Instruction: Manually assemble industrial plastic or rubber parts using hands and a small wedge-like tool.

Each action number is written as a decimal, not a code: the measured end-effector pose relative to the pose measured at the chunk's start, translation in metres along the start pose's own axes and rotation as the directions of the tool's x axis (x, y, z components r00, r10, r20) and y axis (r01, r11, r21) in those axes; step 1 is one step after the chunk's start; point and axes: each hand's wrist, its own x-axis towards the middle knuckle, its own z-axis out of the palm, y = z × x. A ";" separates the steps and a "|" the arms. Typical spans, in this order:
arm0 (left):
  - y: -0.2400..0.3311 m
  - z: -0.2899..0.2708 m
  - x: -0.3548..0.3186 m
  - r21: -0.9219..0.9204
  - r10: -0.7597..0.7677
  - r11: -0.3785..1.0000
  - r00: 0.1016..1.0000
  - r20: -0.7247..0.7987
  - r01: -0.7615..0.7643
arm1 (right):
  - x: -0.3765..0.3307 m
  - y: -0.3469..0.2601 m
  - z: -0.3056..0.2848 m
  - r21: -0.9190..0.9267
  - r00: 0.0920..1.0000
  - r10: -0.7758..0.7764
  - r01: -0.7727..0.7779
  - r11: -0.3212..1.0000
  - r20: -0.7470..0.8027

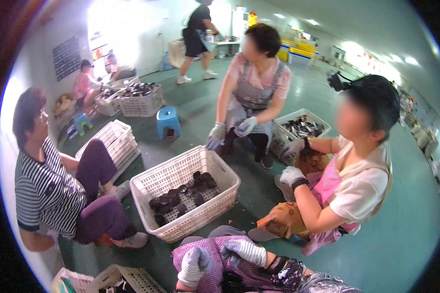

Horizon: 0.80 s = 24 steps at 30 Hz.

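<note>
While I'm sitting here, both my hands are in white knit gloves, down over my purple checked apron. My left hand is curled loosely and my right hand sits just beside it, fingers bent; can't tell if either is gripping anything. Just ahead on the green floor is a white plastic crate with dark shells piled in its far corner. Three other people sit around it, two wearing gloves too. A blue stool stands farther back.
</note>
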 end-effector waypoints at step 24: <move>0.009 0.008 -0.004 0.011 -0.012 1.000 0.999 -0.053 0.012 | 0.005 -0.005 -0.002 0.058 0.996 0.092 -0.092 0.994 0.018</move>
